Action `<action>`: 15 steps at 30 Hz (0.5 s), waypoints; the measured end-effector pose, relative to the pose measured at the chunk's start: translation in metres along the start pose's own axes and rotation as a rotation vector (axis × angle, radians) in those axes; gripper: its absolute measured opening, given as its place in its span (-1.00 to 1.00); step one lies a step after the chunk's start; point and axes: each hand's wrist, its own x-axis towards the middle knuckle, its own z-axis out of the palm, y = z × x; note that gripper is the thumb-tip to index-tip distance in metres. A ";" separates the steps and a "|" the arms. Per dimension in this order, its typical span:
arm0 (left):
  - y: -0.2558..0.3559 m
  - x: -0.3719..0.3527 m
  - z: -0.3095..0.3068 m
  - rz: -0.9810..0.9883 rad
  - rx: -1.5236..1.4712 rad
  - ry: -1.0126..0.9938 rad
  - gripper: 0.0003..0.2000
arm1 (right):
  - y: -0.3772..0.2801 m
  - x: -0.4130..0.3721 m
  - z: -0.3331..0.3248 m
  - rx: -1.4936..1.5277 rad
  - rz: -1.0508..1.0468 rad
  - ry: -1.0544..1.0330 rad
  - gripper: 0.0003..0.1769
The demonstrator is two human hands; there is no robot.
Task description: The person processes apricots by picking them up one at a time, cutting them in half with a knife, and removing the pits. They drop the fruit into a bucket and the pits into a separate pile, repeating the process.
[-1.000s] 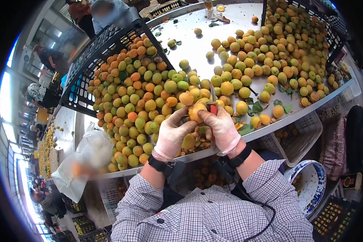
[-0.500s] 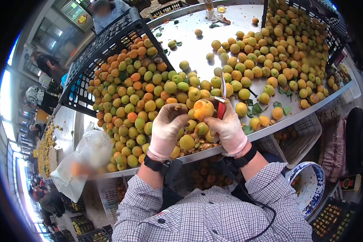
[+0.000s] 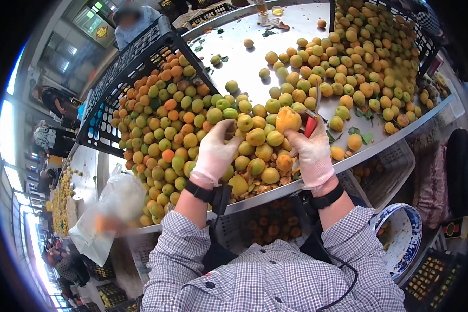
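Right hand [image 3: 313, 153]: one apricot [image 3: 287, 119], one knife [image 3: 311, 125] (red handle).

Fruit-processing hall, steel sorting table [image 3: 255, 62] heaped with apricots [image 3: 192, 119], black crates [image 3: 125, 67], workers nearby

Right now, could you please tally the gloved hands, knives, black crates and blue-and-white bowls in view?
Gloved hands: 2, the left hand and the right hand
Knives: 1, the red-handled knife in the right hand
Black crates: 2, the left crate and the right crate
Bowls: 1, the blue-and-white bowl
Total: 6
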 end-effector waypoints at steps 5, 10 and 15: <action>0.002 0.042 0.014 0.266 0.763 -0.232 -0.41 | -0.003 -0.003 0.004 -0.021 0.057 0.023 -0.50; -0.003 0.067 0.015 0.171 0.733 -0.424 -0.44 | -0.004 -0.001 -0.002 -0.006 0.040 0.024 -0.49; -0.003 0.051 -0.009 -0.088 0.039 -0.360 -0.40 | -0.006 0.004 -0.013 -0.004 0.038 0.069 -0.47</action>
